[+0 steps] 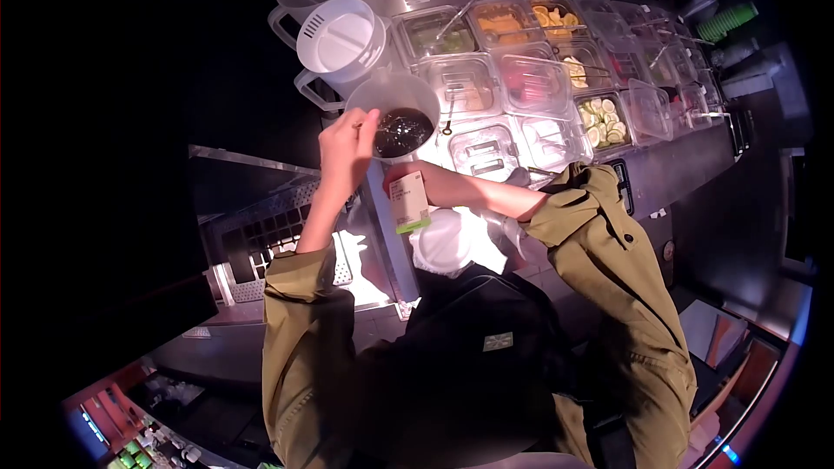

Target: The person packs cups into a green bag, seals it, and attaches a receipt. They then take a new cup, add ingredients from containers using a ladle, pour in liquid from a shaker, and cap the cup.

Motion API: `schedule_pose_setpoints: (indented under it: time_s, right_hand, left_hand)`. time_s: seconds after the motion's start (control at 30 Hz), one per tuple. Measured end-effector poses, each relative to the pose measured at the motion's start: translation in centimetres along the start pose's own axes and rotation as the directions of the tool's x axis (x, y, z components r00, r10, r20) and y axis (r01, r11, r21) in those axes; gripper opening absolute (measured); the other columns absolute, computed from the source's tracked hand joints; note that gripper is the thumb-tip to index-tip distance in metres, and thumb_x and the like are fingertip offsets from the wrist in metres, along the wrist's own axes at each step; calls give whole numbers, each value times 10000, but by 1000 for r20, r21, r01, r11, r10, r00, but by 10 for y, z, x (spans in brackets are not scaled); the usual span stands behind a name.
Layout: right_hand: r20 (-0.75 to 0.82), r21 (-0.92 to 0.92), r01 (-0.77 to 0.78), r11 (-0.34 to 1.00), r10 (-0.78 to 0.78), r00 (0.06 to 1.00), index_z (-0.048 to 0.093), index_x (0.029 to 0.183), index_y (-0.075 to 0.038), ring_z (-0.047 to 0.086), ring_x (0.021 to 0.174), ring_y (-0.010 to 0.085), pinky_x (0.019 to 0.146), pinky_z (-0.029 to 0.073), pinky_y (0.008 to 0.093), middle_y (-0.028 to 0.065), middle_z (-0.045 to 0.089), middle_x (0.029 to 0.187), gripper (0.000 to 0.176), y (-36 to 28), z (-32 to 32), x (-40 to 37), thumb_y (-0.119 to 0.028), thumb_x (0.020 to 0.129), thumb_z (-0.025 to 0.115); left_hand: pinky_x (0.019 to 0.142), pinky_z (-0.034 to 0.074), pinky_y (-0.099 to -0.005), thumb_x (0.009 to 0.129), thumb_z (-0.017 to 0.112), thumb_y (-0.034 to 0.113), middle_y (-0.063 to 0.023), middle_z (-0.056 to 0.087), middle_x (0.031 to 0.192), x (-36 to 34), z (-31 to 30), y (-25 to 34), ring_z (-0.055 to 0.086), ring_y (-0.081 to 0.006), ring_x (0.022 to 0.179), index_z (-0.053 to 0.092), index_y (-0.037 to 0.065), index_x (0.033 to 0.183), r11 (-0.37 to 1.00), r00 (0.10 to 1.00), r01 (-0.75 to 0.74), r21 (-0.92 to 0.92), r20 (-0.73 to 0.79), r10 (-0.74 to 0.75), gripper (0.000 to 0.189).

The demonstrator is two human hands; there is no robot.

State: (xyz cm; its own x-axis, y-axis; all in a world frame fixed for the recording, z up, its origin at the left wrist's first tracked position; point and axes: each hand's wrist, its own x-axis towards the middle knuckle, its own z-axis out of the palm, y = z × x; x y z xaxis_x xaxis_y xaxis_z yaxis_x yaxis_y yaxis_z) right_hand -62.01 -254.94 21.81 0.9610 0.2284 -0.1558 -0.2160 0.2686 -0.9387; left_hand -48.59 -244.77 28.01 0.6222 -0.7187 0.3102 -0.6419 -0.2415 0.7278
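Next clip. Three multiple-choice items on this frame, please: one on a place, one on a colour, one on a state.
1. Which hand is at the rim of the jug of dark liquid?
A. the left hand
B. the right hand
C. neither hand

2. What colour are the person's sleeves?
A. red
B. olive green
C. white

3. How is the jug of dark liquid?
A. shut with a lid
B. lying on its side
C. open at the top

Answers:
1 A: the left hand's fingers meet the jug's near rim.
2 B: both arms are clad in olive green cloth.
3 C: the dark liquid shows through the uncovered top.
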Motion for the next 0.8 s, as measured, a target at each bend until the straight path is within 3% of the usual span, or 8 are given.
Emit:
schedule_pose_setpoints:
  time_s: [0.1, 0.23, 0.33, 0.43, 0.5, 0.67, 0.7, 0.8]
  right_hand:
    - [-58, -54, -13, 998, 10, 998, 561, 997, -23, 542, 858, 84, 751, 444, 237, 23, 581, 936, 163, -4, 2, 0, -48, 840, 522]
    - [-108, 22, -51, 998, 53, 993, 572, 1008, -38, 577, 834, 95, 692, 474, 239, 29, 608, 915, 197, -1, 5, -1, -24, 819, 520]
    - [-77, 36, -44, 998, 47, 996, 575, 1006, -49, 590, 835, 106, 671, 487, 249, 34, 617, 912, 214, 6, 1, 1, -14, 803, 521]
    - [-84, 65, -54, 996, 59, 995, 579, 982, -57, 589, 820, 109, 652, 489, 255, 33, 613, 916, 189, 1, 1, -2, -27, 804, 523]
    - [-87, 103, -111, 989, 120, 989, 587, 946, -52, 588, 807, 139, 664, 487, 272, 43, 604, 912, 247, -9, 3, -6, -25, 702, 618]
    - [52, -254, 229, 940, -223, 973, 574, 912, -26, 576, 840, 202, 752, 470, 309, 72, 570, 864, 460, -5, -3, -6, -38, 477, 725]
    - [50, -272, 237, 933, -232, 971, 574, 902, -27, 577, 839, 201, 750, 470, 309, 70, 570, 860, 437, -3, -4, -6, -41, 493, 726]
    - [13, -279, 266, 923, -274, 962, 566, 933, -61, 557, 781, 96, 653, 456, 242, 4, 563, 849, 181, -4, -2, -12, -141, 771, 554]
  left_hand:
    - [470, 397, -258, 888, 532, 145, -92, 543, 589, -3, -12, 7, 522, -152, 472, 589, -32, 736, 969, 990, 112, -222, -61, -128, 240]
    - [476, 414, -272, 873, 543, 114, -97, 554, 620, -2, -8, 7, 545, -201, 494, 578, -21, 723, 991, 997, -75, -114, -16, 74, 205]
    - [492, 433, -317, 855, 566, 119, -110, 558, 650, 5, -8, -6, 555, -253, 530, 575, -3, 740, 949, 956, -286, 136, -23, 291, 168]
    - [514, 440, -365, 848, 576, 141, -123, 559, 674, 2, 10, -10, 561, -285, 566, 574, 11, 758, 890, 902, -431, 145, 86, 423, 158]
    - [532, 454, -369, 863, 560, 174, -136, 561, 645, 0, 18, -9, 579, -288, 577, 578, 11, 769, 917, 936, -346, 197, 143, 322, 190]
    - [503, 454, -289, 927, 458, 217, -119, 604, 598, 3, 12, -1, 615, -181, 513, 603, -28, 784, 990, 991, 126, -66, -42, -129, 319]
    - [501, 450, -278, 936, 448, 237, -105, 606, 595, 3, 7, 0, 617, -161, 525, 603, -35, 789, 978, 981, 175, -115, -68, -183, 346]
    - [508, 451, -254, 953, 419, 280, -86, 617, 607, 7, -8, -8, 631, -141, 553, 603, -59, 796, 941, 946, 280, -187, -112, -304, 417]
